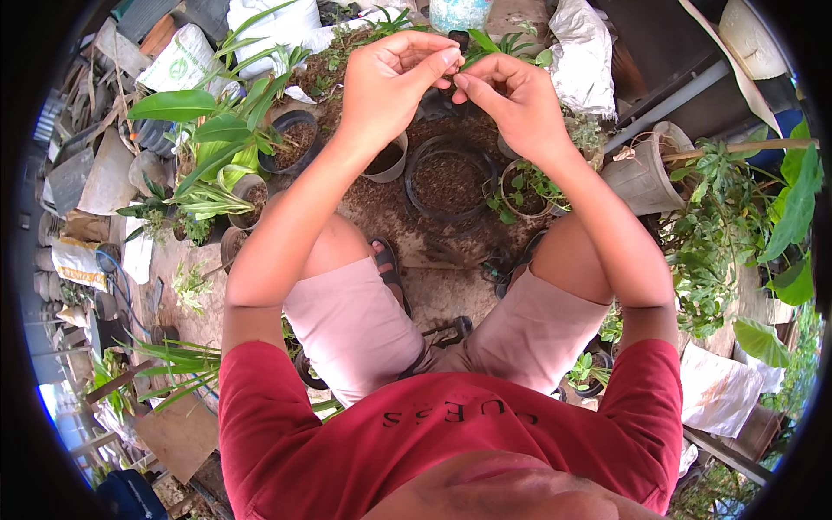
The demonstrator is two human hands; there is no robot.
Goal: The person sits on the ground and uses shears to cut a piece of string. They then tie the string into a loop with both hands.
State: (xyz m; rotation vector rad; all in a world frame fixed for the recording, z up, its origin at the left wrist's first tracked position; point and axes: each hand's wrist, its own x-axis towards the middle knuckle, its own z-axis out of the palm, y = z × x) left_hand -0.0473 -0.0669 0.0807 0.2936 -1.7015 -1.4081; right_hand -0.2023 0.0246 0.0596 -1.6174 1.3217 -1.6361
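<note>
Both hands are raised in front of me, fingertips close together near the top of the view. My left hand (393,78) has its thumb and fingers pinched on something small, too small to make out. My right hand (513,97) is likewise pinched, its thumb against the forefinger; what lies between them cannot be told. Below the hands a round black plastic pot of brown soil (453,179) stands on the soil-strewn ground. A white pot with dark soil (388,162) is to its left, and a pot with a small leafy plant (525,188) to its right.
A black pot of soil (292,140) and broad-leaved potted plants (224,127) stand at left. An empty-looking grey pot (647,172) lies tilted at right beside leafy plants (721,214). White sacks (582,55) and a blue-white bucket (460,14) are at the far side.
</note>
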